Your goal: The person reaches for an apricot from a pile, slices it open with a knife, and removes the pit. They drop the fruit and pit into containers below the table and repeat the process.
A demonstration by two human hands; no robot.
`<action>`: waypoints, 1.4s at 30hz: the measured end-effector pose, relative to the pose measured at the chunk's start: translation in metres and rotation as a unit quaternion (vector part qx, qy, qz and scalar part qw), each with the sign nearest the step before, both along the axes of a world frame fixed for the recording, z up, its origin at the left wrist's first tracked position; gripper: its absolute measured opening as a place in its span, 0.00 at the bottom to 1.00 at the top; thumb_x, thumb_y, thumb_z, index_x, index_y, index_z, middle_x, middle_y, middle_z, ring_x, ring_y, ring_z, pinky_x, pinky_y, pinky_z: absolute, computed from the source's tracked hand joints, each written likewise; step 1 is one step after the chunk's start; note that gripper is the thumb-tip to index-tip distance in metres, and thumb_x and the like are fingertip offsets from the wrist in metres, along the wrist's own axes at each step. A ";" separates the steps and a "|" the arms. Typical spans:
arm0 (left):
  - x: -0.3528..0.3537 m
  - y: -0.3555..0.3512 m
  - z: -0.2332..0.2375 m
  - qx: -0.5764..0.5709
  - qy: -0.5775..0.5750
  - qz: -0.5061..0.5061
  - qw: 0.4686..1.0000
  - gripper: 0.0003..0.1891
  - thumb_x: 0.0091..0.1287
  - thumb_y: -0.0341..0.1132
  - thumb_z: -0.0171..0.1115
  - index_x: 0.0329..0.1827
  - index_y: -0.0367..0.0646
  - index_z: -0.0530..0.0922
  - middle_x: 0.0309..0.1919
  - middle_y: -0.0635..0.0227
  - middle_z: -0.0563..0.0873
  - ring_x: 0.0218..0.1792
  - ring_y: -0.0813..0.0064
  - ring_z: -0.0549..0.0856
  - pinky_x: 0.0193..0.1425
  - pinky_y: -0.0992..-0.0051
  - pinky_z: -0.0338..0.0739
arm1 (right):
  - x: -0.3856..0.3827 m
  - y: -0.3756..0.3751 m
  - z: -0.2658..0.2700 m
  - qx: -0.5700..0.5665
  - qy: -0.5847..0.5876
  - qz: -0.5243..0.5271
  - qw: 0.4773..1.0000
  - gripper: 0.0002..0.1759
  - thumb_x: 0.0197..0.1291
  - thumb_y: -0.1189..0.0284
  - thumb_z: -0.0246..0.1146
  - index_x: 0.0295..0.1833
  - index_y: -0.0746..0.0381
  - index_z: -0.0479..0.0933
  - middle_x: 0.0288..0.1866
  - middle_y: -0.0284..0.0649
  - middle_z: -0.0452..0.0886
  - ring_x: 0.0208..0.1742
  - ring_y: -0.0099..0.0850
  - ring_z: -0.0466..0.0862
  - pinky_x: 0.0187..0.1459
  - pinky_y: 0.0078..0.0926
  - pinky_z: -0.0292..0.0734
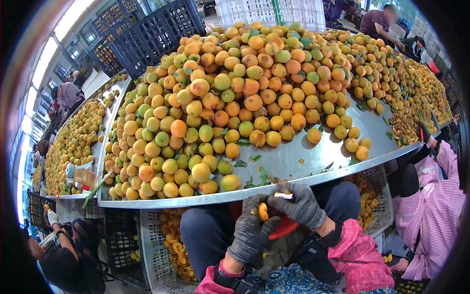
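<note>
Apricot (263, 212) sits pinched in the left hand (248, 234); the right hand (304, 205) grips a pale tool (283, 195), apparently mid-cut, so the next move calls for steadiness.

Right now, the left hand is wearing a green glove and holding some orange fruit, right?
Not quite: the head view shows the glove is grey, not green. The left hand is holding some orange fruit.
</note>
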State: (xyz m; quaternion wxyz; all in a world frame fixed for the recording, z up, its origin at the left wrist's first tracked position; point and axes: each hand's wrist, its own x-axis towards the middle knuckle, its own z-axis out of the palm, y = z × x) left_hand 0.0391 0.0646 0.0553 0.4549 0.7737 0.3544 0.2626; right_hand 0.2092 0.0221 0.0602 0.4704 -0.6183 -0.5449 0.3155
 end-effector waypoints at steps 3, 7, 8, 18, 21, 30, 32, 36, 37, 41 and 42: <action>-0.005 0.002 -0.003 0.020 0.015 -0.017 1.000 0.27 0.56 0.31 0.68 0.58 0.40 0.68 0.48 0.50 0.76 0.49 0.47 0.80 0.50 0.61 0.77 | -0.006 -0.001 0.006 -0.003 0.015 0.102 0.995 0.18 0.56 0.61 0.70 0.45 0.63 0.81 0.33 0.45 0.84 0.35 0.40 0.85 0.40 0.31 0.78; -0.015 -0.003 0.008 0.004 0.019 -0.041 0.999 0.28 0.55 0.30 0.68 0.59 0.41 0.68 0.51 0.50 0.75 0.50 0.46 0.80 0.52 0.60 0.77 | -0.007 -0.007 0.013 -0.125 0.077 0.134 0.980 0.18 0.57 0.59 0.69 0.46 0.62 0.81 0.31 0.41 0.84 0.34 0.24 0.83 0.40 0.27 0.78; -0.017 -0.004 0.019 0.012 0.030 -0.050 0.998 0.28 0.55 0.31 0.68 0.60 0.41 0.69 0.53 0.51 0.74 0.51 0.48 0.79 0.53 0.61 0.76 | -0.009 -0.009 0.012 -0.098 0.080 0.130 0.983 0.18 0.56 0.60 0.70 0.45 0.63 0.82 0.30 0.39 0.85 0.34 0.18 0.80 0.40 0.25 0.77; -0.095 0.000 0.069 0.096 0.069 0.107 0.987 0.27 0.51 0.33 0.73 0.54 0.39 0.74 0.48 0.53 0.78 0.53 0.53 0.79 0.57 0.62 0.74 | -0.037 -0.030 0.032 -0.056 0.219 0.050 0.973 0.12 0.53 0.66 0.72 0.38 0.63 0.83 0.31 0.40 0.86 0.36 0.25 0.86 0.39 0.25 0.79; -0.147 0.019 0.066 0.199 0.189 0.170 0.946 0.30 0.49 0.36 0.75 0.56 0.39 0.75 0.51 0.51 0.78 0.55 0.53 0.78 0.59 0.60 0.73 | -0.021 -0.038 0.035 -0.026 0.036 0.045 0.998 0.11 0.51 0.65 0.73 0.34 0.61 0.83 0.31 0.42 0.85 0.35 0.33 0.86 0.36 0.27 0.79; -0.086 0.070 0.069 0.319 0.202 0.139 0.915 0.23 0.48 0.31 0.75 0.49 0.42 0.79 0.48 0.56 0.81 0.51 0.54 0.81 0.56 0.62 0.75 | 0.001 -0.045 -0.016 -0.022 -0.018 -0.035 0.999 0.10 0.57 0.67 0.67 0.41 0.61 0.80 0.27 0.43 0.83 0.26 0.39 0.84 0.28 0.31 0.76; -0.041 0.092 0.068 0.347 0.180 0.065 0.918 0.21 0.50 0.34 0.74 0.48 0.44 0.79 0.48 0.57 0.81 0.49 0.54 0.81 0.53 0.62 0.75 | 0.007 -0.049 -0.004 -0.071 0.138 -0.082 0.984 0.09 0.58 0.69 0.66 0.41 0.62 0.80 0.26 0.39 0.82 0.24 0.32 0.82 0.26 0.27 0.75; 0.052 0.138 0.044 0.357 0.184 -0.015 0.916 0.19 0.53 0.40 0.70 0.47 0.45 0.79 0.48 0.60 0.81 0.51 0.55 0.79 0.53 0.61 0.74 | 0.023 -0.048 0.009 -0.109 0.368 -0.168 0.908 0.08 0.61 0.72 0.64 0.42 0.66 0.80 0.24 0.34 0.80 0.18 0.18 0.75 0.19 0.17 0.69; 0.076 0.143 0.045 0.335 0.221 -0.023 0.916 0.20 0.56 0.43 0.68 0.48 0.44 0.79 0.49 0.59 0.81 0.51 0.56 0.79 0.53 0.60 0.73 | 0.028 -0.046 0.010 -0.110 0.393 -0.192 0.893 0.09 0.61 0.73 0.63 0.41 0.69 0.79 0.24 0.36 0.80 0.16 0.20 0.74 0.18 0.17 0.68; 0.149 0.177 0.006 0.366 0.243 -0.070 0.895 0.22 0.56 0.46 0.66 0.50 0.44 0.79 0.50 0.57 0.81 0.52 0.54 0.79 0.55 0.58 0.73 | 0.034 -0.047 0.008 -0.093 0.420 -0.205 0.879 0.09 0.60 0.75 0.61 0.44 0.69 0.79 0.24 0.36 0.79 0.16 0.20 0.74 0.18 0.17 0.67; 0.163 0.182 -0.005 0.384 0.236 -0.068 0.890 0.22 0.56 0.48 0.66 0.50 0.45 0.79 0.49 0.55 0.81 0.52 0.53 0.79 0.56 0.58 0.73 | 0.040 -0.050 0.011 -0.133 0.401 -0.187 0.887 0.12 0.61 0.73 0.62 0.46 0.69 0.78 0.26 0.36 0.80 0.19 0.21 0.76 0.22 0.18 0.71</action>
